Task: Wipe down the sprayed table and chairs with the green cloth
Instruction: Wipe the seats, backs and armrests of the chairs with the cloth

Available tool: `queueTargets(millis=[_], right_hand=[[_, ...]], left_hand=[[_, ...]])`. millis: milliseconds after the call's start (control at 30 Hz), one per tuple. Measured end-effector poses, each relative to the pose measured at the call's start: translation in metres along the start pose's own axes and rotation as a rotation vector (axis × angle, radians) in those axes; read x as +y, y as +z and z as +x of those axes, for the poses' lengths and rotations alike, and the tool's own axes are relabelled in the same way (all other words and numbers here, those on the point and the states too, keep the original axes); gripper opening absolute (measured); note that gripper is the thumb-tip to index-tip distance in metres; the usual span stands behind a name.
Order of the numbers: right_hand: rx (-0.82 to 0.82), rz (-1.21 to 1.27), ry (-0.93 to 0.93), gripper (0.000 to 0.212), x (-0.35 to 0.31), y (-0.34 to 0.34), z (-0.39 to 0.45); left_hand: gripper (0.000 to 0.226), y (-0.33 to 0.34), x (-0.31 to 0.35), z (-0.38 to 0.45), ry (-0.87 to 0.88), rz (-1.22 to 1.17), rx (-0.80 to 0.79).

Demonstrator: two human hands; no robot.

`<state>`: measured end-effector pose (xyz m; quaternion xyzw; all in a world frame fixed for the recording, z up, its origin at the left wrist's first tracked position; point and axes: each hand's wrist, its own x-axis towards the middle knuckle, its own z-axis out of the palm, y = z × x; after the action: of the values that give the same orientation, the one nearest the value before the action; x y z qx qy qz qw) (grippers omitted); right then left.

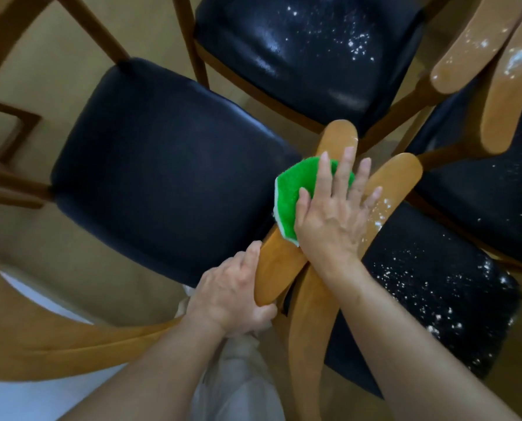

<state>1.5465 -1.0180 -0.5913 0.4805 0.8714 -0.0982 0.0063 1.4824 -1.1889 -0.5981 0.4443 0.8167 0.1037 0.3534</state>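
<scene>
Right hand [332, 214] lies flat atop green cloth [287, 202] on chair backrest [279, 265].

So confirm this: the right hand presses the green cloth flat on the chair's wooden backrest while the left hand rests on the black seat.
Not quite. In the head view the left hand grips the lower end of the wooden backrest, not the black seat. The right hand does press the green cloth on that backrest.

Fuzzy green cloth [287, 202] on a glossy varnished wooden chair back [279, 262]; seats [168, 165] of smooth, shiny black leatherette

No readable text, label, brand or number shows anywhere.
</scene>
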Motion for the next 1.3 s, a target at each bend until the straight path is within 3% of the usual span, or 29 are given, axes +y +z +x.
queueTargets(millis=[133, 300, 467, 533, 667, 733, 800, 933, 1067, 1200, 1300], right_hand=[[-0.092, -0.119, -0.060, 0.062, 0.001, -0.006, -0.043], [-0.148, 0.006, -0.006, 0.067, 0.003, -0.019, -0.078], [-0.187, 0.094, -0.163, 0.066, 0.002, -0.023, -0.114], [-0.192, 0.168, -0.203, 0.070, 0.006, -0.029, -0.123], [0.023, 0.461, -0.026, 0.040, 0.031, -0.055, -0.125], [0.098, 0.505, 0.105, 0.038, 0.045, -0.067, -0.123], [0.072, 0.477, 0.109, 0.043, 0.051, -0.064, -0.123], [-0.171, 0.349, -0.006, 0.049, 0.035, -0.030, -0.122], [-0.150, 0.270, -0.010, 0.050, 0.028, -0.010, -0.110], [-0.244, -0.012, -0.069, 0.053, 0.037, 0.000, -0.077], [-0.272, -0.034, 0.044, 0.053, 0.050, 0.000, -0.038]], left_hand=[[0.096, -0.001, 0.000, 0.001, -0.007, 0.008, -0.003], [0.100, -0.001, 0.000, 0.002, -0.014, 0.015, -0.011], [0.077, -0.001, 0.002, 0.003, -0.030, -0.003, -0.001], [0.079, -0.002, 0.003, 0.002, -0.045, -0.037, -0.008], [0.104, -0.001, 0.001, 0.002, -0.037, -0.010, -0.012], [0.107, -0.001, 0.001, 0.001, -0.017, 0.020, -0.014], [0.107, 0.000, 0.001, 0.000, -0.003, 0.034, -0.008], [0.107, 0.000, 0.000, 0.000, -0.009, 0.031, 0.006], [0.107, 0.002, -0.001, 0.000, -0.005, 0.032, 0.020], [0.105, 0.003, -0.002, 0.000, 0.000, 0.039, 0.024], [0.103, 0.003, -0.002, -0.001, -0.002, 0.044, 0.021]])
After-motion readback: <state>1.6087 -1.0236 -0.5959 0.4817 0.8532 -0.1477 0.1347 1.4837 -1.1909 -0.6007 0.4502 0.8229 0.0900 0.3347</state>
